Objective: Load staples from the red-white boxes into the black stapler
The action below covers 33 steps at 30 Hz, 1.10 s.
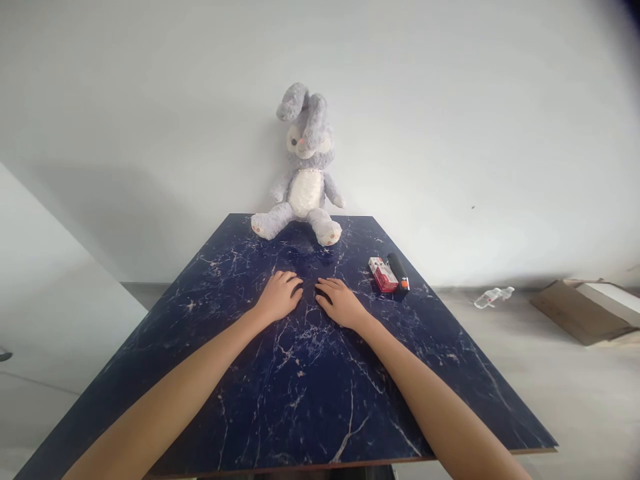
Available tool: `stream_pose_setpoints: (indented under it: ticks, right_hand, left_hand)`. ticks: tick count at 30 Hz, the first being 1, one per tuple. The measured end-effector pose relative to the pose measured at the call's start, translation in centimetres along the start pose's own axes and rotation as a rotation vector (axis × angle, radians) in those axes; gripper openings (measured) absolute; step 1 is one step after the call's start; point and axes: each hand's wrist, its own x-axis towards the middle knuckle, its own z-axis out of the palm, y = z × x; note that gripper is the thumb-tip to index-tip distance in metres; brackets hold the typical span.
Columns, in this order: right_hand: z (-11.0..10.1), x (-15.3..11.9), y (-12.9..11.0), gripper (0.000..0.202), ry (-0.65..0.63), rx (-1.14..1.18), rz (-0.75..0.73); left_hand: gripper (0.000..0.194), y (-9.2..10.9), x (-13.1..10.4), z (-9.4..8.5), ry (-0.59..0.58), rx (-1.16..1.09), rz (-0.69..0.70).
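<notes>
My left hand (280,296) rests palm down on the dark blue marbled table (300,400), fingers loosely spread and holding nothing. Facing it across a small gap, my right hand (340,302) lies on the same surface, also with fingers apart and nothing in them. Beyond both hands a grey plush rabbit (306,190) with a white belly sits at the table's far edge, its back towards the wall. Right of my right hand lie a red and white box (383,275) and, right beside it, a black cylindrical object (398,271) with an orange spot.
A pale wall (425,133) stands directly behind the table. On the floor to the right lie a clear plastic bottle (493,297) and an open cardboard box (583,308). A white panel (45,267) rises on the left.
</notes>
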Motion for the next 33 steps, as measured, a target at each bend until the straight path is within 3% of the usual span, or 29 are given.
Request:
stream_pose_setpoints:
  ticks: [7, 11, 15, 17, 18, 20, 23, 28, 33]
  right_hand:
    - [-1.9, -0.3, 0.6, 0.029, 0.025, -0.059, 0.014]
    - [-4.6, -0.7, 2.0, 0.028, 0.245, -0.134, 0.104]
    - [-7.4, -1.3, 3.8, 0.038, 0.579, -0.294, 0.369]
    - [-8.5, -1.7, 5.2, 0.053, 0.635, -0.346, 0.6]
    - [-9.0, -1.9, 6.0, 0.061, 0.592, -0.332, 0.723]
    - [-9.6, -2.4, 7.6, 0.067, 0.388, -0.224, 0.922]
    - [-10.2, -2.9, 9.6, 0.058, 0.153, -0.097, 1.025]
    - [-9.7, -2.8, 9.8, 0.053, 0.177, -0.077, 0.965]
    - [-7.5, -0.6, 6.0, 0.052, 0.175, 0.045, 0.86]
  left_hand:
    - [0.031, 0.3, -0.2, -0.8, 0.021, -0.066, 0.007]
    - [0.034, 1.0, -0.5, -1.6, 0.039, -0.075, -0.01]
    - [0.035, 1.6, -1.0, -2.2, 0.029, -0.064, -0.012]
    - [0.036, 1.7, -1.6, -2.5, 0.021, -0.073, -0.006]
    - [0.036, 1.6, -2.0, -2.7, 0.016, -0.077, -0.006]
    - [0.037, 1.0, -3.0, -3.3, -0.005, -0.091, -0.009]
    - [0.037, -0.6, -4.8, -4.3, -0.028, -0.127, -0.043]
    - [0.034, -3.5, -6.2, -6.0, 0.016, -0.164, -0.184]
    - [0.036, -4.3, -5.9, -6.3, 0.035, -0.156, -0.195]
